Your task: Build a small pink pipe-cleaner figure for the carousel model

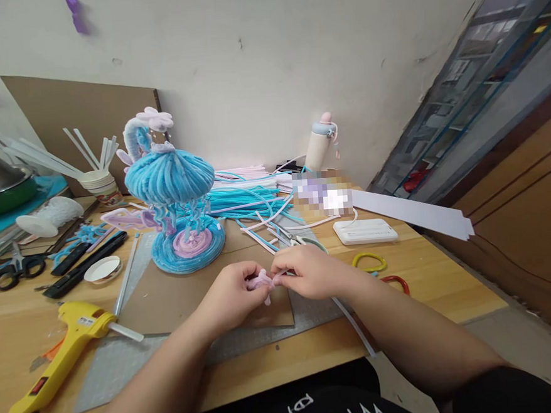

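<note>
In the head view, the left hand (239, 294) pinches a small, fuzzy pink piece (258, 280) with short bent lobes between thumb and curled fingers, and the right hand (311, 272) has its fingertips closed on a thin, pale end of it, the 2 hands almost meeting. The pink piece is held above a flat, matt brown cardboard sheet (169, 308), which lies over a grey mat (102, 369) along the front edge of the wood-grained bench (441, 283). Farther back stands a jellyfish-like form: a plush, ribbed blue dome (169, 176), curly strands beneath, and a round, coiled base (165, 255) in blue with a pink centre. Straight, fuzzy blue and pink stems (247, 201) lie heaped toward the bench's back edge, near a smooth cream bottle (317, 145). A hard yellow plastic glue gun (79, 330) lies toward the front-left corner; a rounded white plastic box (365, 231) sits near the right edge.
</note>
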Action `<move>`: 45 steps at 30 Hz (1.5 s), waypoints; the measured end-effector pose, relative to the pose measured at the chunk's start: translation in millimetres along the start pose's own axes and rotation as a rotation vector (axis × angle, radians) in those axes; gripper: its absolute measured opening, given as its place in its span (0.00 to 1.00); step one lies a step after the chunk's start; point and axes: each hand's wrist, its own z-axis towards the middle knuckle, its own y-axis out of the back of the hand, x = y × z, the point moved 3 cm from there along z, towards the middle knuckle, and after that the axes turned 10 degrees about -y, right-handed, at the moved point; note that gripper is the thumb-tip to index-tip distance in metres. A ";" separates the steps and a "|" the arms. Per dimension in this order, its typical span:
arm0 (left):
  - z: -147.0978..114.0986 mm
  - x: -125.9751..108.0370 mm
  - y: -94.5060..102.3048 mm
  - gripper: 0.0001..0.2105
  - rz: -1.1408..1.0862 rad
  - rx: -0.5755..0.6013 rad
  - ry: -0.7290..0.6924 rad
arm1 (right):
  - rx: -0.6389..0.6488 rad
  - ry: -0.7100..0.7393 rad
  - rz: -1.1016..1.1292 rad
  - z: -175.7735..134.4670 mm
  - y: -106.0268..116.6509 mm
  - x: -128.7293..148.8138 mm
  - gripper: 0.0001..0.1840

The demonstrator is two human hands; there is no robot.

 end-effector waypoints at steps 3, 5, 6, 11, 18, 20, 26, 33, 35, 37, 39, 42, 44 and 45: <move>-3.0 -5.9 -2.8 0.06 -0.215 0.087 -0.006 | 0.308 -0.250 0.473 0.7 -0.8 -8.1 0.04; -4.2 -9.9 -2.6 0.08 -0.384 0.119 -0.006 | 0.491 -0.321 0.808 -0.2 -3.6 -7.7 0.07; -4.3 -11.3 -1.6 0.09 -0.455 0.113 -0.009 | 0.539 -0.338 0.945 -0.4 -5.1 -6.4 0.08; -0.6 -7.1 5.3 0.11 -0.723 -0.106 -0.012 | 0.300 -0.343 1.252 3.4 -12.3 0.0 0.11; 4.4 3.1 4.6 0.10 -0.896 -0.319 0.017 | -0.151 -0.052 0.886 0.0 -12.8 11.7 0.10; 4.1 2.3 3.7 0.10 -0.895 -0.364 0.008 | -0.147 -0.072 0.835 -0.4 -17.2 13.1 0.12; 1.6 -2.5 4.1 0.11 -0.920 -0.444 0.011 | -0.256 -0.177 0.964 4.5 -21.4 8.7 0.13; 1.1 3.0 11.7 0.11 -0.791 -0.447 0.078 | -0.275 -0.233 1.026 4.5 -14.4 4.4 0.15; 0.8 2.3 10.8 0.11 -0.765 -0.388 0.083 | -0.270 -0.220 1.032 4.8 -13.3 4.1 0.15; 0.6 0.7 8.9 0.11 -0.758 -0.317 0.098 | -0.262 -0.212 1.038 5.3 -12.5 3.8 0.15; 0.5 -0.6 7.1 0.11 -0.764 -0.267 0.116 | -0.248 -0.206 1.044 5.5 -12.2 3.7 0.15; 0.8 0.4 5.5 0.10 -0.780 -0.244 0.135 | -0.232 -0.195 1.027 4.9 -12.9 4.5 0.15; 1.5 2.6 4.7 0.10 -0.794 -0.244 0.141 | -0.233 -0.185 0.990 4.0 -13.9 5.3 0.14; 2.0 3.8 4.4 0.11 -0.800 -0.243 0.140 | -0.236 -0.181 0.970 3.6 -14.3 5.6 0.14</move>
